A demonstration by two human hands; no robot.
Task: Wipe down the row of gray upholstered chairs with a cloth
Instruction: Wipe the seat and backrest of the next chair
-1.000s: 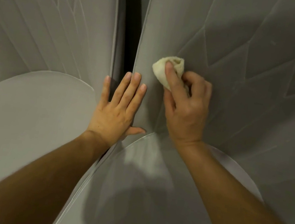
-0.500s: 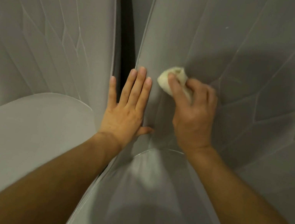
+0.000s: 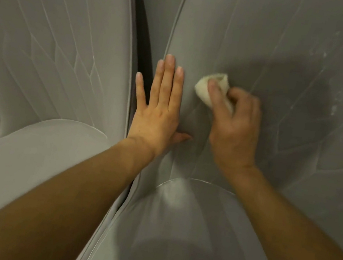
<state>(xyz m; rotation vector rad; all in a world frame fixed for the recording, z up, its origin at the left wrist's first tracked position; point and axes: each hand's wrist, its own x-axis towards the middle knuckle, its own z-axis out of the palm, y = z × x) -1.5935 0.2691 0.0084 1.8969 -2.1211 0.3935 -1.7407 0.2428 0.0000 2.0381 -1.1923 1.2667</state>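
Observation:
Two gray upholstered chairs fill the view, side by side. My right hand [image 3: 235,127] grips a small bunched cream cloth [image 3: 212,88] and presses it against the backrest of the right chair [image 3: 293,48], near its left edge. My left hand [image 3: 158,109] lies flat with straight fingers on the same backrest's left edge, just beside the cloth. The left chair [image 3: 57,31] stands to the left, untouched by either hand. Part of the cloth is hidden under my fingers.
A narrow dark gap [image 3: 145,41] separates the two backrests. The right chair's seat cushion [image 3: 182,234] lies below my hands, the left chair's seat [image 3: 37,152] under my left forearm. Pale specks [image 3: 336,89] dot the right backrest's upper right.
My right hand has shifted the cloth slightly to the right and away from my left hand. The view has drifted, so both hands sit lower and a bit more to the right.

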